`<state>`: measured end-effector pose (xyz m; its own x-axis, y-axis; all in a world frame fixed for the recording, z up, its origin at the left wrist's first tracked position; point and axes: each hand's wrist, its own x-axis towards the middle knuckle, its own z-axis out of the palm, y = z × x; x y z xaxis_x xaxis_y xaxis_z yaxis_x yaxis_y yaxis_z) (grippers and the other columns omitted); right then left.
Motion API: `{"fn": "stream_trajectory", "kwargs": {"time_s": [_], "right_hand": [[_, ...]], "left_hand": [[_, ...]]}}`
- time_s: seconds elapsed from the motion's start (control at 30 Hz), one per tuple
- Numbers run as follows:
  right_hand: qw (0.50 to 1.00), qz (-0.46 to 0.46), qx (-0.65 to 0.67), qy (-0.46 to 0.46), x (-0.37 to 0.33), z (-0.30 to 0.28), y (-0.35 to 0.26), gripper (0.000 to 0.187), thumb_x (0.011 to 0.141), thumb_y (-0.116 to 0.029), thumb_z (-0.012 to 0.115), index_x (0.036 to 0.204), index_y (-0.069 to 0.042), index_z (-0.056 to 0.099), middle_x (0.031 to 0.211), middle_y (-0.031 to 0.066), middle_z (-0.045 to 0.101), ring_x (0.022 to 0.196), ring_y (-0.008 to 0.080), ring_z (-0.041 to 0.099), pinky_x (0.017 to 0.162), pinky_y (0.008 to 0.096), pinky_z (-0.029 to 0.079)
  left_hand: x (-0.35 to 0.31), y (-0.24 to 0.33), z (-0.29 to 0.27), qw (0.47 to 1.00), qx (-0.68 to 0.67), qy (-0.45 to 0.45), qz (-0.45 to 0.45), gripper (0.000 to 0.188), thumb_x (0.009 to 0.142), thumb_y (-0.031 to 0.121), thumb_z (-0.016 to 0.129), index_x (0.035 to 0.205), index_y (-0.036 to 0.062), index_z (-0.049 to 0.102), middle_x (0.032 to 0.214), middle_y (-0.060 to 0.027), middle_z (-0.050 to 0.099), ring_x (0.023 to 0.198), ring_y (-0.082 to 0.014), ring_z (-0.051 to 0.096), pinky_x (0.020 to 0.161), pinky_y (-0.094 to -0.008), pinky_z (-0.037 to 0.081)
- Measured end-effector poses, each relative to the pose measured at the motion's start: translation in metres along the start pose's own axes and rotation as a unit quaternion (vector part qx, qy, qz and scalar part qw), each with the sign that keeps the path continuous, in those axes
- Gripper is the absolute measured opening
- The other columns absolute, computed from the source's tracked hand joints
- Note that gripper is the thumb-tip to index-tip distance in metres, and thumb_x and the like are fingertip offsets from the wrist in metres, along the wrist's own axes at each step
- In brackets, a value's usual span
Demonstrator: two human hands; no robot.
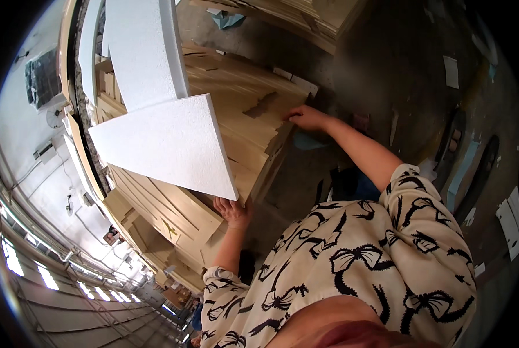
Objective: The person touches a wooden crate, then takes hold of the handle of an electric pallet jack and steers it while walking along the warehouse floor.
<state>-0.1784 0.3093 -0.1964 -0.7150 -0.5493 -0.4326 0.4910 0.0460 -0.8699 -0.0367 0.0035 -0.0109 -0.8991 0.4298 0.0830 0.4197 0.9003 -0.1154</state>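
My left hand (232, 213) is at the near corner of a white foam-like panel (165, 144), fingers curled at its lower edge. The panel lies over a stack of tan boards (236, 116), and part of the grip is hidden beneath it. A second white panel (146, 52) stretches away behind the first one. To the right, my right hand (307, 118) is closed at the right edge of the tan stack. What its fingers hold, if anything, is too small to make out. The top tan sheet has a torn, darker patch (260, 105) near that hand.
More tan boards (161, 203) are piled to the left, and another stack (306, 17) stands at the far side. White offcuts (510, 223) and a light-blue strip (462, 174) litter the dark floor at right. A fan (55, 118) shows at the far left.
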Motion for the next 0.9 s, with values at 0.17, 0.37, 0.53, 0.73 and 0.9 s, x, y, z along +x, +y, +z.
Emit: {"fn": "stream_trajectory", "kwargs": {"time_s": [0.17,0.37,0.53,0.73,0.9], "right_hand": [[0.984,0.035,-0.172,0.032,0.024,-0.025,-0.022,0.039,0.086,-0.018,0.05,0.124,-0.01,0.055,0.114,0.0125,0.062,0.106,0.0234,0.057,0.091,0.0339,0.043],[0.96,-0.098,-0.184,0.185,-0.018,-0.041,-0.149,0.049,0.089,-0.016,0.046,0.138,-0.021,0.037,0.107,0.0103,0.062,0.077,0.017,0.058,0.075,0.0314,0.05],[0.813,-0.366,-0.27,0.364,-0.091,-0.005,-0.14,0.047,0.093,-0.012,0.042,0.138,-0.022,0.037,0.114,0.0099,0.06,0.084,0.0238,0.061,0.079,0.0346,0.049],[0.892,0.053,-0.432,0.122,-0.186,0.064,-0.015,0.054,0.085,-0.01,0.048,0.136,-0.024,0.041,0.103,0.0155,0.064,0.083,0.0318,0.063,0.074,0.0383,0.051],[0.991,0.055,0.034,0.118,-0.209,0.156,-0.018,0.049,0.094,-0.013,0.042,0.141,-0.023,0.033,0.094,0.008,0.06,0.068,0.0128,0.058,0.058,0.0253,0.047]], "left_hand": [[0.004,0.001,-0.003,1.0,-0.016,0.005,0.011,0.072,0.07,0.024,0.071,0.13,0.003,0.038,0.129,-0.0255,0.038,0.116,-0.0461,0.036,0.095,-0.0553,0.029],[0.006,0.012,-0.005,0.999,-0.024,0.023,-0.005,0.069,0.071,0.026,0.068,0.131,0.0044,0.041,0.132,-0.0223,0.04,0.121,-0.0395,0.037,0.098,-0.0518,0.028],[0.002,0.014,-0.004,0.999,-0.022,0.033,0.009,0.072,0.077,0.029,0.065,0.137,0.0048,0.034,0.135,-0.022,0.038,0.124,-0.0386,0.035,0.099,-0.0508,0.027],[0.008,0.011,0.003,0.999,-0.038,0.039,0.001,0.076,0.077,0.031,0.062,0.142,0.0128,0.028,0.142,-0.0169,0.032,0.129,-0.0351,0.03,0.103,-0.0515,0.023],[0.007,0.004,0.009,0.996,-0.069,0.059,0.006,0.075,0.078,0.029,0.062,0.142,0.0139,0.028,0.142,-0.0163,0.033,0.131,-0.0349,0.028,0.104,-0.0506,0.021]]}}
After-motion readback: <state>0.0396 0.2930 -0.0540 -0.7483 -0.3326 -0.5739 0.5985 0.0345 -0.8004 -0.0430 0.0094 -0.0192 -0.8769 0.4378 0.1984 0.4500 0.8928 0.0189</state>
